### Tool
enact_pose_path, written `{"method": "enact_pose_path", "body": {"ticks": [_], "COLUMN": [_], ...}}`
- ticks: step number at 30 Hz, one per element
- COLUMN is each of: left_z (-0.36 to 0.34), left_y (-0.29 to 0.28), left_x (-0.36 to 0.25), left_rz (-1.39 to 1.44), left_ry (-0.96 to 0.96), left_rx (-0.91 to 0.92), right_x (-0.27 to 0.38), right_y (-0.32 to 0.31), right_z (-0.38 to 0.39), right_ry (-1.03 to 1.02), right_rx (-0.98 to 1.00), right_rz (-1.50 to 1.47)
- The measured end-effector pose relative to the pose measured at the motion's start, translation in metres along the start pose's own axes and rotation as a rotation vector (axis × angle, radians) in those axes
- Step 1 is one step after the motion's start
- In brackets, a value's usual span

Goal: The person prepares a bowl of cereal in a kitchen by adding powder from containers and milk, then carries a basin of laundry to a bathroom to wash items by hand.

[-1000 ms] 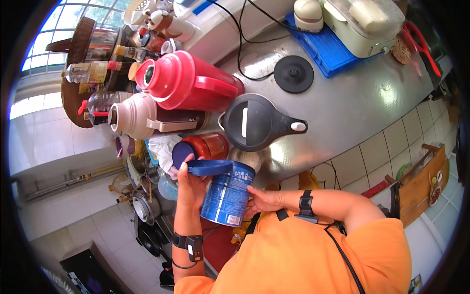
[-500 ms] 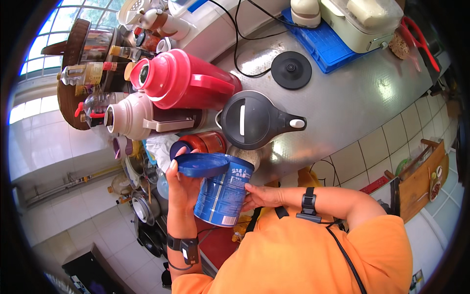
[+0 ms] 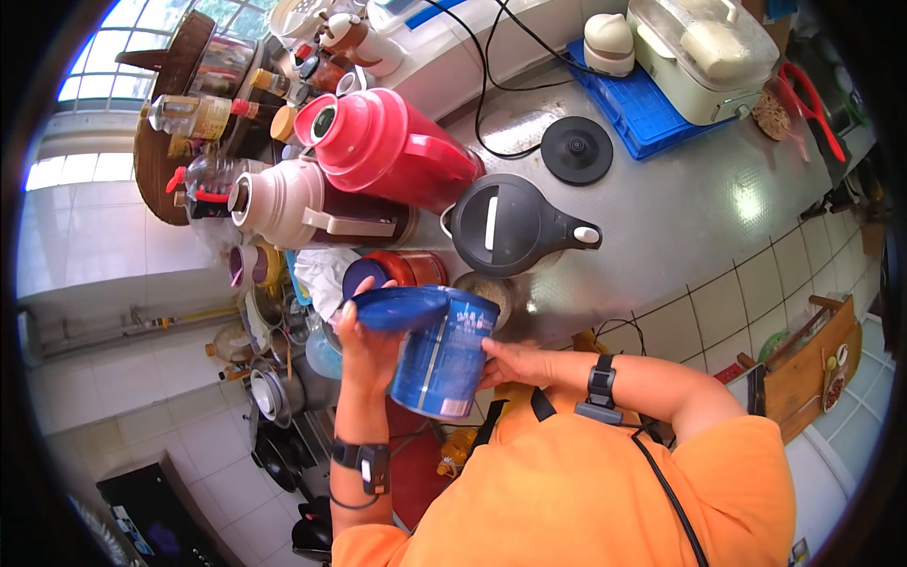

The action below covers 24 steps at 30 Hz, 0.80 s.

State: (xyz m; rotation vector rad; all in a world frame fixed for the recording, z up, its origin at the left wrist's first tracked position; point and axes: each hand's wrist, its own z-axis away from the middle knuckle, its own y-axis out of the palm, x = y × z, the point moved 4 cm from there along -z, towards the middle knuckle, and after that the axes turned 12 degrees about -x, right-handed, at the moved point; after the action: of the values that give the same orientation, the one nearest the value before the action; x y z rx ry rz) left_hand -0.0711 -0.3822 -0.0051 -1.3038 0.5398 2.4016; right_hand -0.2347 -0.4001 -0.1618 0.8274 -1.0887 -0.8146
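My left hand is closed on the blue lid at the top left of a blue cylindrical can. The lid is tilted over the rim, and I cannot tell whether it is fully detached. My right hand grips the right side of the can, with some fingers hidden behind it. Just beyond the can are a red jar with a dark blue cap and a partly hidden round container. A black electric kettle stands above them on the steel counter.
Pink and cream thermoses stand left of the kettle, near crowded bottles. A black base with cables, a blue tray and a pale appliance are farther back. Pots sit lower left, a wooden stool right.
The view has shifted slightly, so the counter items appear farther right. The can and lid in my hands have moved slightly upward and right in the picture, with the same grip.
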Motion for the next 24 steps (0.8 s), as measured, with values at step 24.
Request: {"method": "enact_pose_path", "body": {"ticks": [24], "left_z": [0.131], "left_y": [-0.136], "left_x": [0.062], "left_rz": [0.600], "left_ry": [0.109], "left_rx": [-0.064], "right_x": [0.037], "right_y": [0.033], "right_z": [0.014], "right_ry": [-0.590], "right_rx": [-0.300], "right_rz": [1.322]}}
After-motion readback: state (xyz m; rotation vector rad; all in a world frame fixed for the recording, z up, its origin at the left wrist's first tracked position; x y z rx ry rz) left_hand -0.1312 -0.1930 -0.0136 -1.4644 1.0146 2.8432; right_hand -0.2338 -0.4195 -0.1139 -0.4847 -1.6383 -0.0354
